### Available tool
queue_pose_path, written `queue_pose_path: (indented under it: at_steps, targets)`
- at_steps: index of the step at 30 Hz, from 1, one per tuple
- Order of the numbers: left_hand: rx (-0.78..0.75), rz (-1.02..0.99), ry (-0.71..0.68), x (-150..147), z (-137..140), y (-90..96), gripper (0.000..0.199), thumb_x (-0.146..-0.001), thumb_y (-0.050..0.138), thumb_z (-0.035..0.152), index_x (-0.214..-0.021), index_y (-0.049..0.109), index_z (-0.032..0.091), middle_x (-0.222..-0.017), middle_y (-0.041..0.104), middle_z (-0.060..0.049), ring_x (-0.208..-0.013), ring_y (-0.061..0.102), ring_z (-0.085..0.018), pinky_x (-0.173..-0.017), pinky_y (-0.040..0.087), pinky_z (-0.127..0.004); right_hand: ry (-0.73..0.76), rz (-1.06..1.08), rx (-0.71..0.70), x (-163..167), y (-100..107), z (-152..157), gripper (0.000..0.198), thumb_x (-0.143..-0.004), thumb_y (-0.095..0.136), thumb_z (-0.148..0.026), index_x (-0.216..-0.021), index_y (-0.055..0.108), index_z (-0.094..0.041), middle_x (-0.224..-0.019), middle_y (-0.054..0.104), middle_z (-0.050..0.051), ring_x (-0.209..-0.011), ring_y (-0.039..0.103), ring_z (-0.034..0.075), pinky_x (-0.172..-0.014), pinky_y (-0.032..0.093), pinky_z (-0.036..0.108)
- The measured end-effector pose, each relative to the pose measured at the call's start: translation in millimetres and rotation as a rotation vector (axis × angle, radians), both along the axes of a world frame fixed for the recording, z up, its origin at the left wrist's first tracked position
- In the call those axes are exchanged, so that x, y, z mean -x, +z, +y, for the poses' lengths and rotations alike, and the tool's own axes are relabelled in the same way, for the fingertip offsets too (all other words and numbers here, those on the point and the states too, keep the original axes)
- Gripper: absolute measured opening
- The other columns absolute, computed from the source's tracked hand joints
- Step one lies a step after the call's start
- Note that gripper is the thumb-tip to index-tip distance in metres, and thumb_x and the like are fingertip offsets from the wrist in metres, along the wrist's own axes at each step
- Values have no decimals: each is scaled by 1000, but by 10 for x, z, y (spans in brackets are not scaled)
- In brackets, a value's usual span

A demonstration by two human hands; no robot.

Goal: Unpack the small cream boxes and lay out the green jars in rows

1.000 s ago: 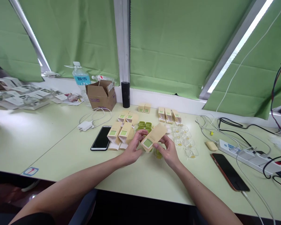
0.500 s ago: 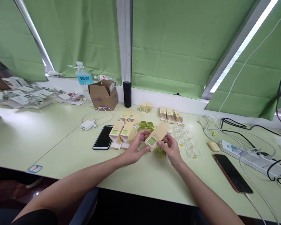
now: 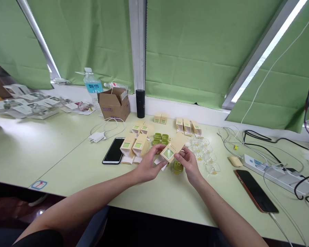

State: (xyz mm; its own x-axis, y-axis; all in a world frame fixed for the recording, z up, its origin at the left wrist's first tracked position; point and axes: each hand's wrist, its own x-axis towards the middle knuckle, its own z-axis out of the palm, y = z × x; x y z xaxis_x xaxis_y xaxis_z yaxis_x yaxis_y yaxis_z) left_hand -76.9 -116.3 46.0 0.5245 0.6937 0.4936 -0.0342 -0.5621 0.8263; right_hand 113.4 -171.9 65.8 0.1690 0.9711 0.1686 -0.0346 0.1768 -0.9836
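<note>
Between my hands is a small tan cardboard box (image 3: 176,144) with a window in its front, tilted above the table. A white flap (image 3: 160,160) hangs out at its lower end. My right hand (image 3: 189,164) pinches the right side, thumb on the front. My left hand (image 3: 149,164) is curled at the left edge, fingertips partly hidden behind the box, thumb near the flap. Just below stands a green container in a clear cup (image 3: 178,167). More green containers (image 3: 161,137) sit behind the held box. Clear plastic pieces (image 3: 203,149) with yellow spots lie to the right.
Similar tan boxes (image 3: 141,145) stand left of my hands, others (image 3: 186,126) along the back. A phone (image 3: 113,151) lies left, another phone (image 3: 256,190) right beside a power strip (image 3: 273,171) and cables. A brown carton (image 3: 114,106), bottle (image 3: 92,87) and black tumbler (image 3: 140,104) stand behind.
The box has turned slightly in my hands, and its white flap now shows open at the lower end. My left thumb has come away from its front corner.
</note>
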Motion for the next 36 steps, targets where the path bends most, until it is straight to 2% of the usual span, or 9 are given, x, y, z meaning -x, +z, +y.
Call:
queue_pose_path:
  at_steps: [3,7,9,12,18,23,30,33,36]
  targets:
    - [-66,59,50,19,18,-36,42,-98,60,35,-137,49,23,-132,62,-13,-124,59,-28,-107,48,-46,-3,18,14,-6,-15,12,60,-69,83,-65,-110,64,-25,-93,79,6,-90,74,28,-80,58,40]
    - [-247,128,86,58,41,-58,41,-106,40,30,-145,48,21,-133,63,-14,-120,58,-28,-104,48,-47,-16,46,8,-20,-45,38,60,-70,84,-64,-109,64,-24,-93,79,6,-88,75,27,-80,59,39]
    - [-281,129,100,64,47,-52,42,-106,35,28,-145,49,19,-130,65,-15,-115,60,-28,-101,49,-46,-21,48,10,-25,-67,49,60,-70,84,-63,-110,63,-24,-98,80,8,-91,75,28,-80,59,39]
    - [-234,121,125,49,52,-38,38,-105,39,29,-140,52,20,-127,67,-14,-113,62,-27,-99,51,-44,-28,25,21,-25,-97,60,61,-70,83,-64,-110,61,-24,-102,80,9,-97,75,29,-80,59,39]
    - [-63,63,107,0,52,-31,34,-98,59,33,-131,55,23,-126,67,-10,-116,64,-26,-101,53,-42,-37,-9,48,-20,-107,70,66,-67,84,-66,-111,60,-24,-101,80,10,-94,76,29,-78,59,39]
    - [63,32,44,-16,46,-49,65,-78,83,30,-135,51,25,-131,64,-10,-122,62,-30,-105,52,-46,-19,31,45,-26,-91,66,64,-67,84,-65,-111,60,-24,-99,81,10,-91,77,30,-79,62,42]
    - [-13,-14,-3,-2,72,-93,38,-100,56,28,-137,48,23,-132,62,-13,-125,60,-27,-105,50,-44,-25,31,58,-7,-82,60,67,-65,86,-66,-111,61,-23,-103,80,11,-98,77,31,-81,63,42]
    - [-20,0,39,-7,79,-104,37,-98,59,29,-133,50,23,-127,63,-12,-119,62,-26,-100,52,-43,-16,26,57,9,-83,48,69,-65,87,-64,-114,61,-24,-106,80,11,-105,75,32,-81,63,41]
    - [25,-12,36,-22,68,-102,44,-91,70,30,-130,51,23,-126,63,-11,-115,63,-26,-100,53,-43,-7,36,56,12,-72,38,67,-65,86,-65,-111,61,-24,-102,81,11,-99,77,32,-77,64,41]
